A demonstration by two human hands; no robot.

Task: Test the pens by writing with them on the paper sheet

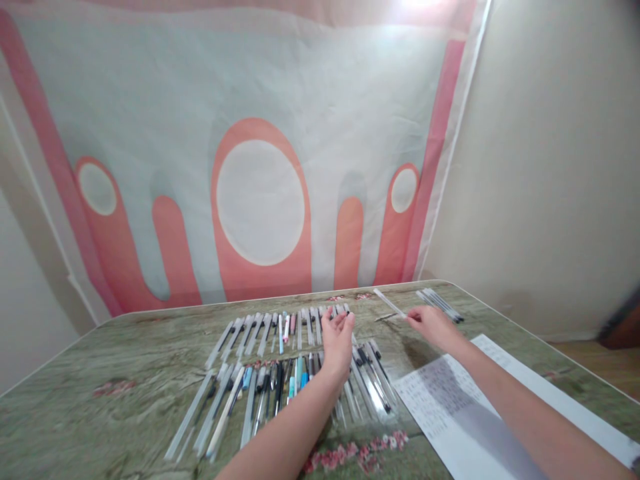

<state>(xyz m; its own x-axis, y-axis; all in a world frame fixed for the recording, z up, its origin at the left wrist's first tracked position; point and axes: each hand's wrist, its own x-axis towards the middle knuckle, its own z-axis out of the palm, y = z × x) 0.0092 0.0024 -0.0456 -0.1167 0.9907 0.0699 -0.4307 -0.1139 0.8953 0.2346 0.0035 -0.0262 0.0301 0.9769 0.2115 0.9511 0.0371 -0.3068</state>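
My right hand (431, 325) pinches the near end of a slim translucent plastic tube (389, 301), which slants up and to the left over the table. Just below the tube lies a small thin dark piece (386, 317). My left hand (338, 340) is over the right end of the far row of pens (257, 332), its fingers curled but apart. I cannot make out anything held in it. Its forearm crosses the near row of pens (220, 407) and hides part of it. The pens are mostly clear or white, with some blue, pink and black ones.
Several slim pens or refills (440, 303) lie together at the table's far right. Sheets of paper with handwriting (440, 390) lie under my right forearm. The green marbled table (125, 413) carries floral prints. Behind it hangs a patterned cloth (260, 80).
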